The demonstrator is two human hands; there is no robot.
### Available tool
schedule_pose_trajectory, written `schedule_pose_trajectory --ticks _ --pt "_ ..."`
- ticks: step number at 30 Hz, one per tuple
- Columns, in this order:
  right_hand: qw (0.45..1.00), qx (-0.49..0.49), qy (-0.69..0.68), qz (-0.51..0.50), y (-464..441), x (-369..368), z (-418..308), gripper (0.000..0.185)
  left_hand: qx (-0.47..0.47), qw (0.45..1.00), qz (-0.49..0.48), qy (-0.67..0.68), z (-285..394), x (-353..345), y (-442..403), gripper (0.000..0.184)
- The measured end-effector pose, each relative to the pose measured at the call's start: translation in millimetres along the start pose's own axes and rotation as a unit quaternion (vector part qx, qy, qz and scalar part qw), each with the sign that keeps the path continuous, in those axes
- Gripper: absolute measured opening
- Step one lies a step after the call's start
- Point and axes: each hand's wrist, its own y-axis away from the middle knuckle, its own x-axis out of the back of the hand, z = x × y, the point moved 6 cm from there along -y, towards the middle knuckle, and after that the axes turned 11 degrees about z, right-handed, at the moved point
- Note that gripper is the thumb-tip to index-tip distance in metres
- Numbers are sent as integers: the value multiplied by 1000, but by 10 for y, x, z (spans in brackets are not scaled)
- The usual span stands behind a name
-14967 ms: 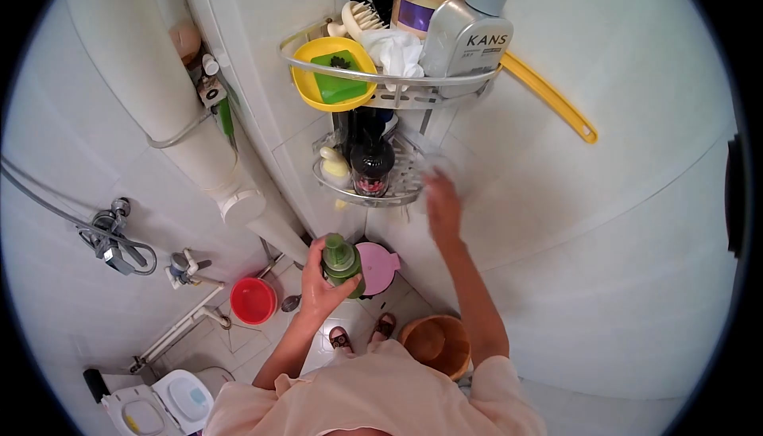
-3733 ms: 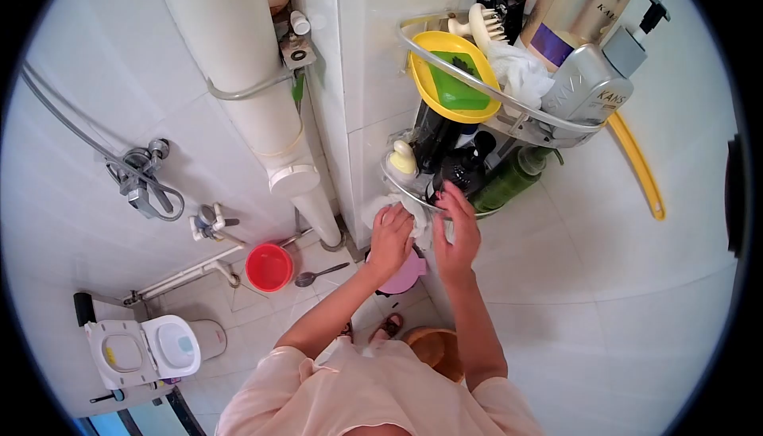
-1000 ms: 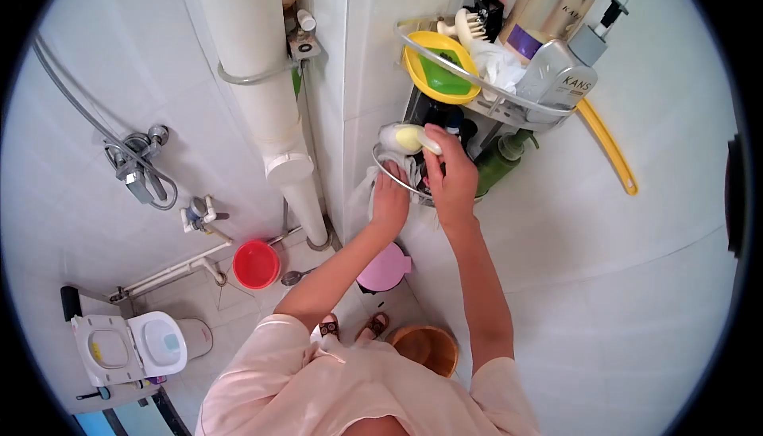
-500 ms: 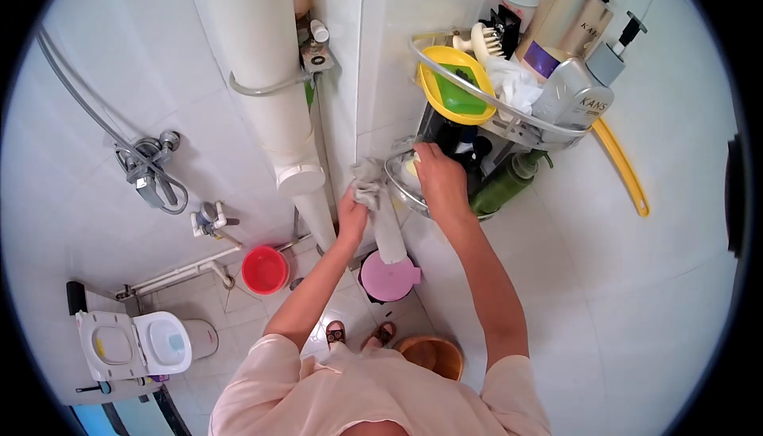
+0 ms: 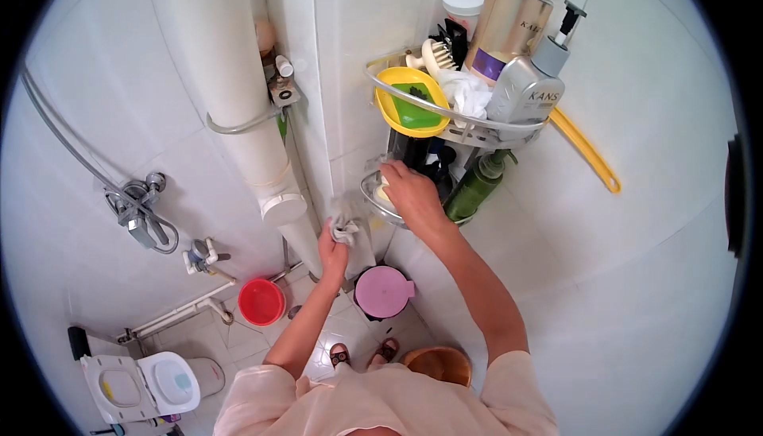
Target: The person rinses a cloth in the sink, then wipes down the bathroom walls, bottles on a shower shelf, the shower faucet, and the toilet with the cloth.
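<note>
My left hand point(image 5: 334, 251) is closed on a crumpled greyish-white cloth point(image 5: 345, 231), which hangs below and left of the lower corner shelf point(image 5: 385, 212). My right hand point(image 5: 409, 193) reaches over that shelf's left part, its fingers closed round a pale yellow and white item point(image 5: 383, 191) that they mostly cover. Dark bottles point(image 5: 439, 167) stand behind the hand, partly hidden. A green pump bottle point(image 5: 475, 188) leans at the shelf's right end. Above, a yellow dish point(image 5: 387, 104) with a green piece point(image 5: 415, 108) sits on the upper rack.
The upper rack point(image 5: 501, 124) also bears a silver KANS bottle point(image 5: 524, 93), a gold bottle point(image 5: 509, 27) and a brush point(image 5: 437, 56). A yellow handle point(image 5: 586, 152) hangs at right. Below are a pink lid point(image 5: 383, 291), red bucket point(image 5: 261, 302), wooden tub point(image 5: 439, 364) and toilet point(image 5: 171, 382).
Since one second ago, my left hand has moved down and left off the shelf with the cloth. My right hand has lowered the yellow and white item to the shelf's left part.
</note>
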Motion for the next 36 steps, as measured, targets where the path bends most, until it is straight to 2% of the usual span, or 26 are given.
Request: schedule_pose_trajectory --ticks 2,5,6,9,10,13,15,16,18,20,21,23,24,25,27,29,31,33,34,36 --pt "999 10 -30 36 83 133 -50 38 80 995 16 61 113 23 25 43" --pt "994 8 -60 92 233 344 -120 36 60 997 -27 -50 262 -238 -42 48" --pt "991 -5 -76 111 315 392 -113 36 -90 984 22 -150 -32 -319 25 57" --pt "980 -55 -109 155 615 563 -95 35 -157 981 -54 -101 458 -519 202 61" --pt "976 -76 -118 166 749 611 -93 34 -110 985 -68 -112 407 -460 300 60" --pt "954 -177 -164 180 1233 614 -46 34 42 998 -30 -46 119 -133 643 59" --pt "953 -213 -178 123 1582 505 -113 42 94 995 -9 29 328 -105 739 56" --pt "951 -206 -198 117 1661 471 -231 44 121 991 4 66 487 -105 799 54" --pt "947 -192 -234 104 1715 393 -502 49 198 964 -41 174 740 -275 957 49" --pt "925 -187 -299 145 1745 370 -643 55 269 929 -65 246 1112 -449 1098 48" --pt "911 -186 -329 166 1756 394 -675 58 253 930 -102 246 1223 -486 1079 49" --pt "914 -207 -274 217 1729 622 -553 53 222 925 -184 247 1399 -546 1018 51" --pt "913 -213 -259 233 1726 740 -446 51 157 927 -261 221 1557 -577 944 53" --pt "912 -217 -243 249 1670 865 -356 50 132 930 -271 208 1677 -585 844 50" --pt "896 -196 -131 377 1460 1343 -266 44 79 938 -286 182 1904 -619 632 45" --pt "882 -154 -33 444 1297 1666 -84 44 44 947 -281 150 1997 -596 373 47" --pt "887 -160 -68 428 931 1986 -1 45 -16 957 -267 114 2144 -593 172 47" --pt "901 -153 -27 405 664 1972 110 42 -104 961 -244 75 2374 -621 21 44" --pt "907 -148 -7 393 568 1915 126 40 -220 954 -202 25 2530 -645 -52 40" --pt "921 -137 -40 362 369 1675 58 40 -307 932 -190 -11 2833 -744 -161 39"
